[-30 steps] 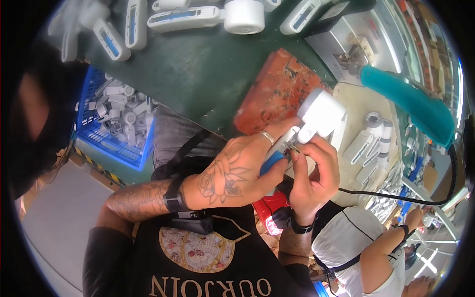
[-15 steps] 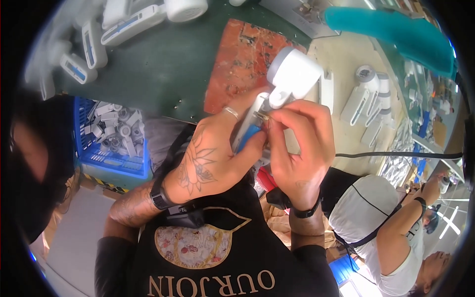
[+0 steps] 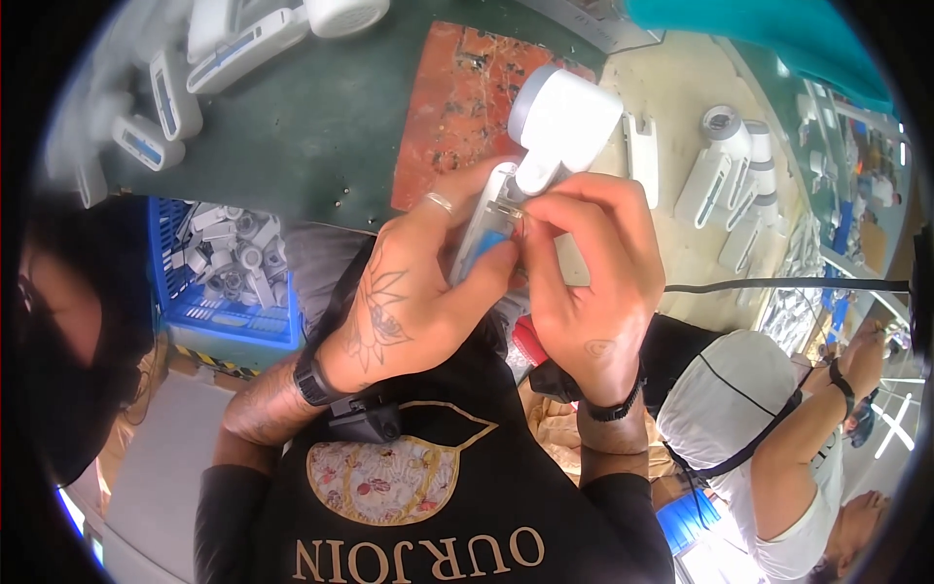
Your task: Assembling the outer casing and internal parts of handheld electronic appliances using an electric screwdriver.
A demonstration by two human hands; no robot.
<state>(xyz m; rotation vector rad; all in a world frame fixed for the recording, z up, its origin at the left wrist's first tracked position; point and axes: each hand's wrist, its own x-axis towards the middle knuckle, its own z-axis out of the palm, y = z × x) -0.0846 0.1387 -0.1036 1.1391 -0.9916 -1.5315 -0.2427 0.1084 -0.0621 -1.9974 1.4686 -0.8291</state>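
Note:
My left hand [image 3: 413,282] is wrapped round the handle of a white handheld device [image 3: 572,122] with a thick cylindrical head and grey rim. The handle lies open along its length, and a blue block [image 3: 489,240] shows inside. My left thumb rests by this block. Against the opening, close to the head joint, my right hand [image 3: 593,282] is closed in a pinch. A small shiny piece [image 3: 504,209] shows at its fingertips; whether the fingers grip it is hidden. Under the device's head lies a worn red-brown board [image 3: 438,117] on the green worktop [image 3: 292,146].
Several similar white devices lie at the far left [image 3: 248,58] and right [image 3: 725,170]. A white handle shell [image 3: 641,161] is beside the device. A blue crate [image 3: 229,329] of white-grey parts stands left. A black cable [image 3: 778,285] runs right; another person [image 3: 739,419] sits there.
The view has shifted slightly. Both hands stay at the open handle, my left still holding it and my right still pinching near the joint. The shiny piece shows more clearly now.

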